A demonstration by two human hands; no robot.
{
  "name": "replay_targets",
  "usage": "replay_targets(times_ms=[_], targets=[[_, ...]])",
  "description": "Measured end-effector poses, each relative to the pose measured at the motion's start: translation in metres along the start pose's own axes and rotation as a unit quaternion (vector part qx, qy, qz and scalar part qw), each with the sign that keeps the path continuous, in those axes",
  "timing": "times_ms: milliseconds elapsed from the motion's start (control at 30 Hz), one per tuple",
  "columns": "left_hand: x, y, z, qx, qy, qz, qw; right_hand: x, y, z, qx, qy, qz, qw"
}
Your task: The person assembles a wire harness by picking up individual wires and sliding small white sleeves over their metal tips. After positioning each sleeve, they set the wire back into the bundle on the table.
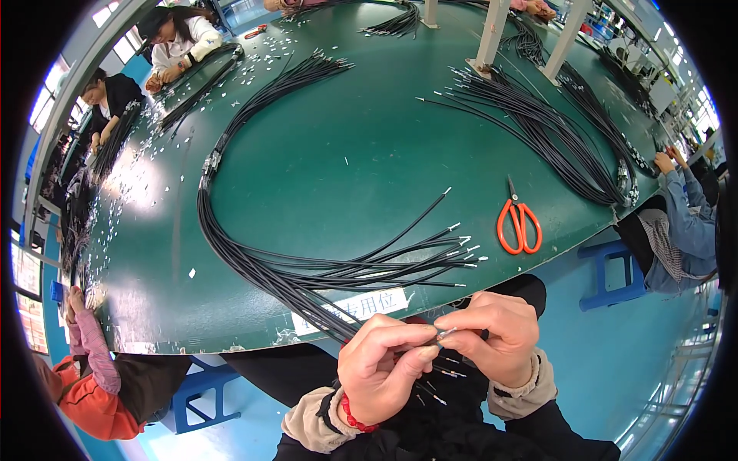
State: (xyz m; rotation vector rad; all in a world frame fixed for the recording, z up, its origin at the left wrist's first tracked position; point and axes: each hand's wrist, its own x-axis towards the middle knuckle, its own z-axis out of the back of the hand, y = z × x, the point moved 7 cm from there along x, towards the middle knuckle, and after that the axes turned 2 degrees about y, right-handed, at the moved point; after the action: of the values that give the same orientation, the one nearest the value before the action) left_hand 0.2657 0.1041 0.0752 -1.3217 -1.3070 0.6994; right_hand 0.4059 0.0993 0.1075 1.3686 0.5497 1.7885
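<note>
My left hand (392, 357) is closed, pinching a black cable near its stripped, silvery end. Beside it, my right hand (492, 334) is also closed, thumb and forefinger meeting on the tip of that same cable (446, 333). The fingers cover most of the tip. A bundle of black cables (231, 250) curves over the table and runs to my left hand. Some of its ends fan out on the tabletop with pale tips; others hang below my hands over my lap. Orange-handled scissors (520, 227) lie on the table beyond my right hand.
The green table (346, 161) bears a white paper label (350, 310) at its near edge. Another cable bundle (530, 131) lies at the right, near metal posts (492, 34). White scraps litter the left side. Co-workers sit around the table; a blue stool (611, 273) stands at right.
</note>
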Motion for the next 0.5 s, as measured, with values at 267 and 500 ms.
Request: replay_targets(times_ms=[267, 500], targets=[[0.002, -0.007, 0.001, 0.136, 0.002, -0.047, 0.990, -0.007, 0.010, 0.002, -0.010, 0.016, -0.022, 1.000], [-0.004, -0.021, -0.004, 0.179, -0.030, -0.157, 0.971, -0.012, 0.017, -0.002, 0.030, 0.033, -0.021, 0.999]])
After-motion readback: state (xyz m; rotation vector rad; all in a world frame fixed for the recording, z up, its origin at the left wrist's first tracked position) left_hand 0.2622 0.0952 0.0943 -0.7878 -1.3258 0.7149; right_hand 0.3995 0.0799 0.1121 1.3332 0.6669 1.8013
